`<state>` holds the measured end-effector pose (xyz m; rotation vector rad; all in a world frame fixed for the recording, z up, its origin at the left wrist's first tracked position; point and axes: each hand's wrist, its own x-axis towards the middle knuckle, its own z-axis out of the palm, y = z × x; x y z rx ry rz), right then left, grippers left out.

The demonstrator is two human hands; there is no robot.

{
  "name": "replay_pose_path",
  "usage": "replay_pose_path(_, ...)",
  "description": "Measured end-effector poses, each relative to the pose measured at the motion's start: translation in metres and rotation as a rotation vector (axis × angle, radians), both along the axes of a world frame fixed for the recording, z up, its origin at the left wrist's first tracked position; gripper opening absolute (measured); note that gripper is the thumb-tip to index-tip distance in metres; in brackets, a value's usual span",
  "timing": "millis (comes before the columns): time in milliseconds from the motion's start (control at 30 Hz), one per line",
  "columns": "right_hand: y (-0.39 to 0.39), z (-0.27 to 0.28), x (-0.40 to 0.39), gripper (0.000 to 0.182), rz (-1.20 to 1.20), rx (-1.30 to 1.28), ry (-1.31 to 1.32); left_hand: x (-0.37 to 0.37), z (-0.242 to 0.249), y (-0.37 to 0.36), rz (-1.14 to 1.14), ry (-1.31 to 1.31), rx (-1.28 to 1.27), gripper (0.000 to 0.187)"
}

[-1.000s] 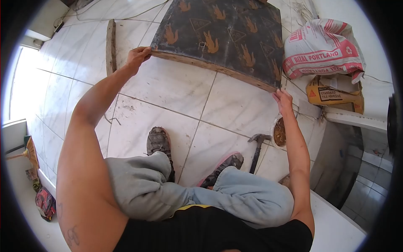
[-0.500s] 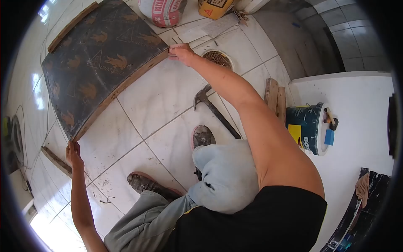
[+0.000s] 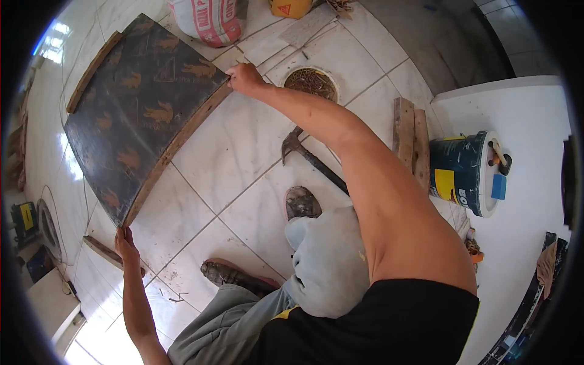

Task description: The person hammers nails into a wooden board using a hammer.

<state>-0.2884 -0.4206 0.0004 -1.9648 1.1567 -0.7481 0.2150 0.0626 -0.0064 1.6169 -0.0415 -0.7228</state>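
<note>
The person's worn shoes (image 3: 237, 275) stand on a floor (image 3: 249, 158) of white marbled tiles, dusty and scuffed near the left one. A hammer (image 3: 315, 162) lies partly behind the right arm; farther right, wood pieces (image 3: 403, 134) and a dark bucket (image 3: 459, 170) sit by a white wall (image 3: 523, 255). Set wide apart, the left hand (image 3: 126, 244) and right hand (image 3: 245, 79) each hold a near corner of a dark printed panel (image 3: 137, 103), ahead and leftward; whether it touches the tiles is unclear. Beyond the right wrist is a round tub (image 3: 336, 91), then a cement sack (image 3: 210, 21).
</note>
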Motion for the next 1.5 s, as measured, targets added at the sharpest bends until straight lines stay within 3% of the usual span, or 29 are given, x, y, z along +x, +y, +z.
replay_pose_path(67, -0.004, 0.0, 0.001, 0.033, 0.063, -0.052, 0.125, -0.002, 0.005, -0.001, -0.001, 0.002, 0.008, 0.043)
replay_pose_path(200, -0.004, 0.001, -0.001, 0.03, 0.053, -0.059, 0.073, -0.003, 0.004, -0.002, 0.012, -0.008, 0.057, 0.043)
replay_pose_path(267, -0.009, 0.003, 0.0, 0.017, 0.09, -0.075, 0.09, -0.003, 0.004, 0.001, 0.029, -0.026, 0.074, 0.044)
replay_pose_path(333, -0.01, 0.007, 0.002, 0.018, 0.11, -0.048, 0.101, -0.003, 0.007, 0.003, -0.113, -0.064, 0.104, 0.042)
replay_pose_path(467, -0.002, 0.016, 0.0, 0.021, 0.097, 0.078, 0.148, 0.003, 0.01, 0.004, -0.156, -0.032, 0.16, 0.046)
replay_pose_path(533, -0.006, 0.019, -0.003, 0.023, 0.128, 0.058, 0.184, 0.002, 0.03, -0.008, -0.15, -0.085, 0.248, 0.044)
replay_pose_path(600, -0.012, 0.027, -0.014, 0.023, 0.195, -0.101, 0.263, 0.011, 0.039, -0.015, -0.338, -0.135, 0.527, 0.042)
replay_pose_path(667, -0.027, 0.028, -0.031, 0.021, 0.151, -0.08, 0.17, 0.018, 0.049, -0.023, -0.472, -0.203, 0.655, 0.04)
replay_pose_path(733, -0.046, 0.044, -0.062, 0.022, 0.11, 0.062, 0.249, 0.013, 0.07, -0.034, -0.577, -0.265, 0.774, 0.039)
replay_pose_path(800, -0.056, 0.049, -0.107, 0.021, 0.036, 0.008, 0.359, 0.032, 0.065, -0.046, -0.672, -0.312, 1.027, 0.037)
replay_pose_path(833, -0.054, 0.056, -0.132, 0.02, 0.016, 0.039, 0.434, 0.065, 0.041, -0.042, -0.782, -0.723, 1.061, 0.037)
replay_pose_path(867, -0.053, 0.058, -0.152, 0.019, 0.006, 0.069, 0.5, 0.089, 0.021, -0.036, -0.855, -1.147, 1.059, 0.037)
replay_pose_path(933, -0.043, 0.038, -0.194, 0.017, 0.025, 0.045, 0.606, 0.055, 0.041, -0.06, -0.621, -1.484, 0.881, 0.038)
replay_pose_path(1000, -0.029, 0.031, -0.216, 0.015, 0.059, 0.015, 0.706, 0.016, 0.063, -0.099, -0.631, -1.466, 0.703, 0.036)
replay_pose_path(1067, -0.002, 0.032, -0.223, 0.013, 0.008, 0.088, 0.679, -0.05, 0.08, -0.14, -0.632, -1.268, 0.453, 0.031)
replay_pose_path(1200, 0.011, 0.016, -0.221, 0.013, -0.001, 0.094, 0.569, -0.159, 0.111, -0.219, -0.873, -1.239, 0.337, 0.019)
replay_pose_path(1300, 0.011, 0.007, -0.215, 0.019, 0.011, 0.025, 0.581, -0.193, 0.097, -0.263, -0.964, -1.296, 0.368, 0.018)
replay_pose_path(1400, 0.011, 0.009, -0.22, 0.022, 0.077, 0.055, 0.675, -0.214, 0.072, -0.278, -0.892, -1.225, 0.192, 0.019)
replay_pose_path(1500, 0.015, 0.019, -0.225, 0.016, 0.07, 0.088, 0.566, -0.219, 0.041, -0.275, -0.706, -1.185, 0.127, 0.019)
